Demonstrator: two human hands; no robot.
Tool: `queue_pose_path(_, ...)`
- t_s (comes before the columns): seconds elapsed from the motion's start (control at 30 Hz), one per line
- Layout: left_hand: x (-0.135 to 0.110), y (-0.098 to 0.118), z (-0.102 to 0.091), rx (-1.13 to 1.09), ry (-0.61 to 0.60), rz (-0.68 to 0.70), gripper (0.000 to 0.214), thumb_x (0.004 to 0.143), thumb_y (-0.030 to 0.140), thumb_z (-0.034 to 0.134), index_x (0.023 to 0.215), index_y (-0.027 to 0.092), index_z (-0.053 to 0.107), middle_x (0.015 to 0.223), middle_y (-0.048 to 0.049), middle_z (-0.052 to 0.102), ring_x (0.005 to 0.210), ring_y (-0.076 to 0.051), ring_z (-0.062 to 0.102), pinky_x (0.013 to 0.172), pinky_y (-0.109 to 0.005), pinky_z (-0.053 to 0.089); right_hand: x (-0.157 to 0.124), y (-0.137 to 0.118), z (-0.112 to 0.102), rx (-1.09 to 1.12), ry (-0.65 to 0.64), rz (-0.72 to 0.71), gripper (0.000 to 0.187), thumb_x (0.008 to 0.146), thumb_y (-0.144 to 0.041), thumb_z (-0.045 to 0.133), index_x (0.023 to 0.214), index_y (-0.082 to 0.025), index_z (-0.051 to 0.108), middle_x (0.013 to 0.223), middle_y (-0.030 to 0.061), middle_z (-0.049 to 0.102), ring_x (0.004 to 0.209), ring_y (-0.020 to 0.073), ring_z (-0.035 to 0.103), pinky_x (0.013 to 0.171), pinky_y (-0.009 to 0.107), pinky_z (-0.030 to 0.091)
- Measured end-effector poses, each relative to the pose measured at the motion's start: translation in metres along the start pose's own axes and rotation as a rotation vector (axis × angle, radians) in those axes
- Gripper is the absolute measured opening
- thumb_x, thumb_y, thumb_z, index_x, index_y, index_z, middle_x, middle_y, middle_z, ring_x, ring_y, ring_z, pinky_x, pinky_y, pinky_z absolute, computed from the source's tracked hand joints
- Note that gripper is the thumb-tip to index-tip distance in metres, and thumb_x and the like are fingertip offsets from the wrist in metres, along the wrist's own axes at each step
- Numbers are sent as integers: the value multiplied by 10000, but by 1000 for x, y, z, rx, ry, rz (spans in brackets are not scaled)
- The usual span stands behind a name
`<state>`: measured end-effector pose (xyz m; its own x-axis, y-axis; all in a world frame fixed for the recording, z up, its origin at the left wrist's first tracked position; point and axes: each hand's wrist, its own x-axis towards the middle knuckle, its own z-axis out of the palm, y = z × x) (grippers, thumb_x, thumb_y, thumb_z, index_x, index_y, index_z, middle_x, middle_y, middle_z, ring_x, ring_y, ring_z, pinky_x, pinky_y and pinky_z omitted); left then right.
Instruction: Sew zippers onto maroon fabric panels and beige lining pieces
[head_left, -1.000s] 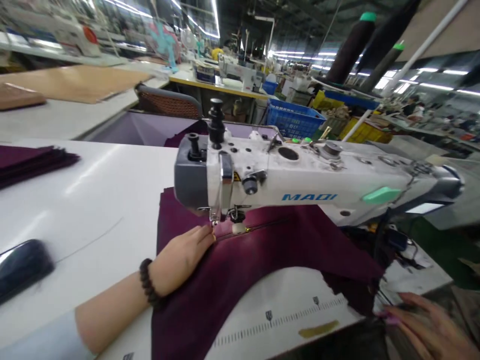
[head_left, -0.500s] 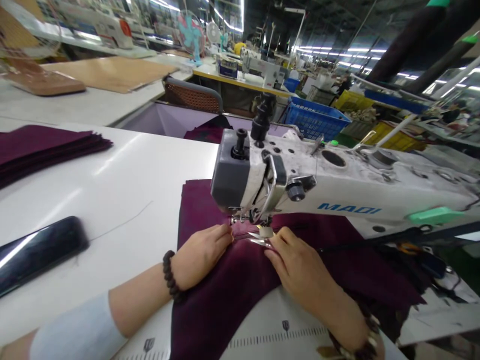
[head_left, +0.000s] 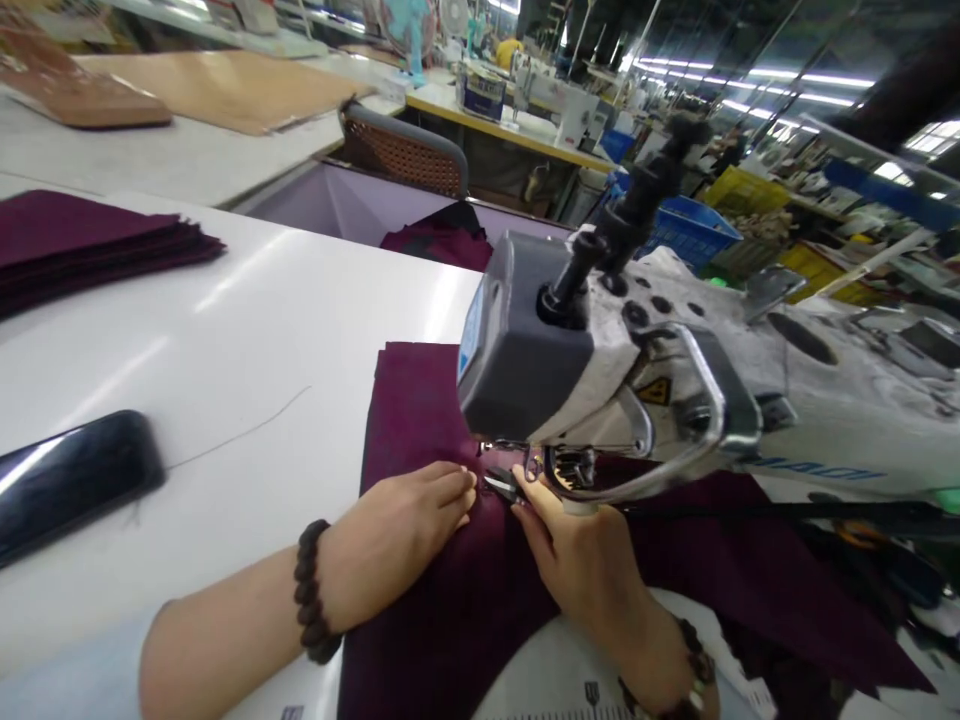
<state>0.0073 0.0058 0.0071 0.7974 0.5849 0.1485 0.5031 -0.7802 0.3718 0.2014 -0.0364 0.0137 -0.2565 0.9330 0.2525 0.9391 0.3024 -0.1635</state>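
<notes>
A maroon fabric piece (head_left: pixel 420 420) lies on the white table (head_left: pixel 247 330) under the head of a white and grey sewing machine (head_left: pixel 600 350). My left hand (head_left: pixel 405 520), with a dark bead bracelet at the wrist, rests flat on the fabric just left of the needle, fingers together and stretched out. My right hand (head_left: pixel 577 560) is closed on small thread snips (head_left: pixel 501 484), whose tips point at the fabric under the presser foot. The needle area is partly hidden by the machine head.
A stack of maroon fabric pieces (head_left: pixel 90 245) sits at the far left. A black phone (head_left: pixel 67 480) lies near the table's left front, with a loose thread beside it. A woven chair back (head_left: pixel 405 155) and other worktables stand behind; blue and yellow crates are at the back right.
My right hand came up from the lower right to the needle area holding the snips. My view moved closer and leftward over the machine head. My left hand stayed on the fabric.
</notes>
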Motion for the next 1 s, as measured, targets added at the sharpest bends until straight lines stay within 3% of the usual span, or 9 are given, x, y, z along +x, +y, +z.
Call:
queue_pose_path(0.3,-2,0,8,-98,14,-43,339,923,41,279,989,167,587,982,-14,620,934,-79,566,908,-163,437,-2,3,0,-57,29,-82,319,874,-237,395,1065,-175,643,955,113,672,717,213,654,600,288,514)
queue_pose_path(0.43,-8,-4,11,-97,13,-15,354,934,61,254,1075,173,559,1048,-26,605,1006,-98,536,944,-207,416,-2,2,-1,-67,34,-87,326,885,-232,369,1060,-180,639,914,96,683,667,192,653,586,278,520)
queue_pose_path(0.63,-6,0,9,-14,-10,-36,327,919,44,282,1012,133,583,1047,-49,611,1005,-119,532,956,-229,397,2,1,-1,-86,38,-91,324,890,-242,360,1039,-182,642,909,98,674,826,238,645,747,379,502)
queue_pose_path(0.8,-2,4,4,70,16,-7,274,921,79,333,955,134,599,1001,-47,620,956,-127,546,920,-230,414,1,0,0,-78,57,-106,332,905,-248,350,1014,-169,654,848,84,677,752,195,643,722,311,493)
queue_pose_path(1.0,-3,2,7,102,34,-7,275,922,73,322,952,138,587,1006,-40,615,966,-126,538,925,-239,406,0,1,2,-122,92,-131,326,908,-264,361,1011,-160,652,884,89,678,788,208,638,741,327,490)
